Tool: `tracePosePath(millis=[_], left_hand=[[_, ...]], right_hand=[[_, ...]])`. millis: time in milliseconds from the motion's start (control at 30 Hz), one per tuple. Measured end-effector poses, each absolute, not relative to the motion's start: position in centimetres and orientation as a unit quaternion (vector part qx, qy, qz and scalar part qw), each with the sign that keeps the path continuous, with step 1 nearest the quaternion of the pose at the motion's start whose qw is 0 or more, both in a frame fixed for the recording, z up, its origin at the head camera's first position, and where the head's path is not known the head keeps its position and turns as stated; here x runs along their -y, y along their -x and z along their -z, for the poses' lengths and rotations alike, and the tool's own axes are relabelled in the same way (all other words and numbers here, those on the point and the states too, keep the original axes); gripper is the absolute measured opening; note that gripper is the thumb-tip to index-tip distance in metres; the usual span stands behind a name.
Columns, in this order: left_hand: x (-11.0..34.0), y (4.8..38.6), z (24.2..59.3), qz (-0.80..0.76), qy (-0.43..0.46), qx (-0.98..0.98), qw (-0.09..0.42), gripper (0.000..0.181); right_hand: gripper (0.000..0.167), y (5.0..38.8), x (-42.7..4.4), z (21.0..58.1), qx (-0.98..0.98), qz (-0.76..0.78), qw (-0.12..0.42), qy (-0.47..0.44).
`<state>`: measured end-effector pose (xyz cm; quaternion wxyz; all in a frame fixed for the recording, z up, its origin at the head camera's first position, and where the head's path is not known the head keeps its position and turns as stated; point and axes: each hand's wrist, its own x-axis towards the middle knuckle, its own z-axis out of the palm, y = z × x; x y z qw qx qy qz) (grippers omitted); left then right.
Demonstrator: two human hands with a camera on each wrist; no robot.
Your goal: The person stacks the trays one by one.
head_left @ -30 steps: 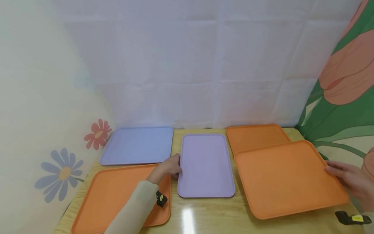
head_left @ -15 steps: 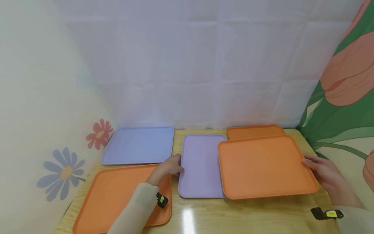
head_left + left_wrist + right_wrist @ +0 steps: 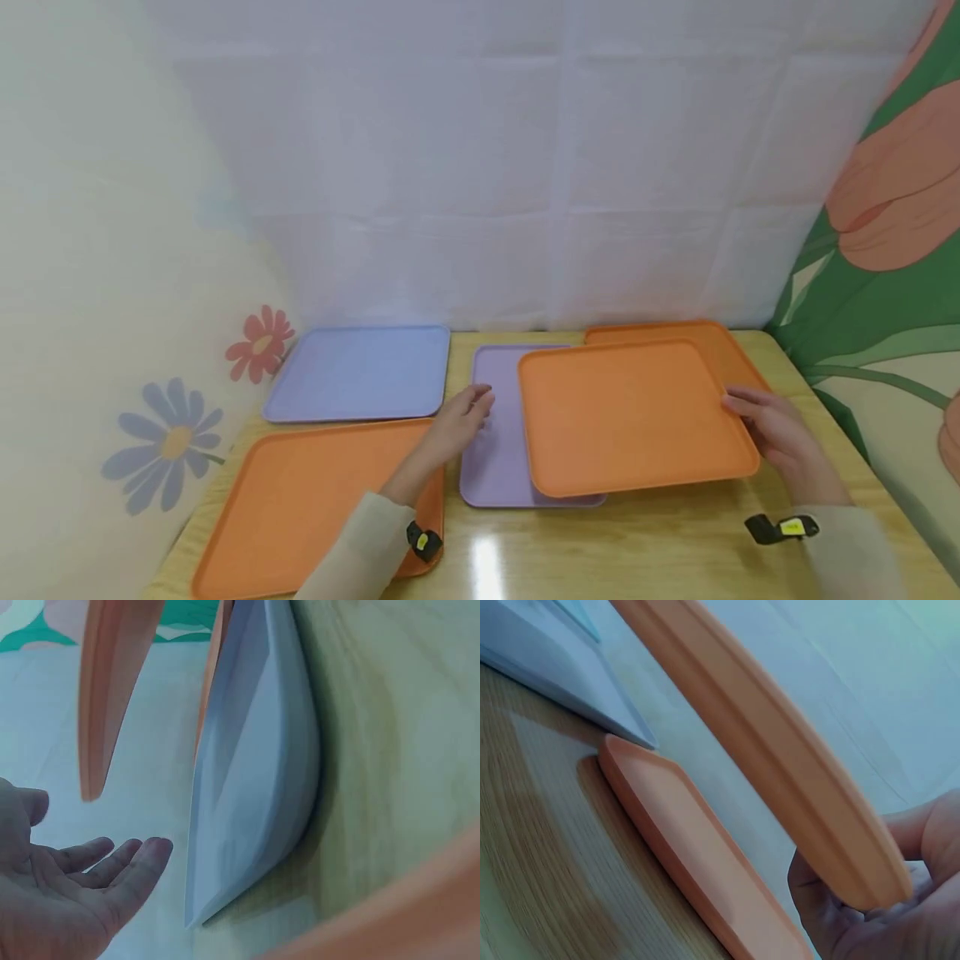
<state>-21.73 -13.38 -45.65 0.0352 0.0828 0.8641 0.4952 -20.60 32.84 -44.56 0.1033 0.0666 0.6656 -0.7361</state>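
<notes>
While the right hand (image 3: 776, 427) grips the right edge of a round-cornered, rectangular orange tray (image 3: 637, 417) in the air, partly over a rectangular purple tray (image 3: 495, 462) on the wood-grain table (image 3: 600, 550), the left hand (image 3: 459, 423), fingers relaxed, hovers near the purple tray's left edge.

Wood tbl (image 3: 637, 550) w/ bright glare spot (image 3: 487, 568), creased pale sheet (image 3: 420, 150) bhd, floral walls (image 3: 82, 292) L & R.
</notes>
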Motion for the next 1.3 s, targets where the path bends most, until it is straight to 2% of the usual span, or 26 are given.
tracePosePath(millis=[100,300,467,533,733,1067,1300], left_hand=[[12.7,21.2,45.8,-0.565,-0.081,-0.819,0.061,0.050],[12.2,20.4,45.5,-0.662,-0.070,-0.739,0.104,0.054],[12.4,20.5,45.6,-0.695,-0.048,-0.708,0.114,0.062],[12.7,20.5,45.6,-0.701,-0.047,-0.701,0.127,0.068],[14.0,20.7,45.9,-0.709,-0.045,-0.686,0.157,0.079],[15.3,20.9,45.0,-0.729,-0.006,-0.673,0.128,0.073],[16.3,20.7,44.5,-0.727,-0.008,-0.675,0.126,0.073]], right_hand=[[0.019,20.9,-31.9,44.6,-0.673,0.729,0.103,-0.067],[0.019,21.5,-30.0,44.2,-0.668,0.733,0.106,-0.069],[0.057,22.2,-28.7,44.3,-0.705,0.697,0.102,-0.075],[0.062,22.4,-28.2,44.4,-0.721,0.682,0.099,-0.071],[0.065,22.6,-27.4,44.5,-0.739,0.665,0.089,-0.051],[0.069,22.9,-26.6,43.9,-0.724,0.680,0.115,-0.020],[0.056,22.7,-26.6,43.9,-0.692,0.708,0.140,-0.009]])
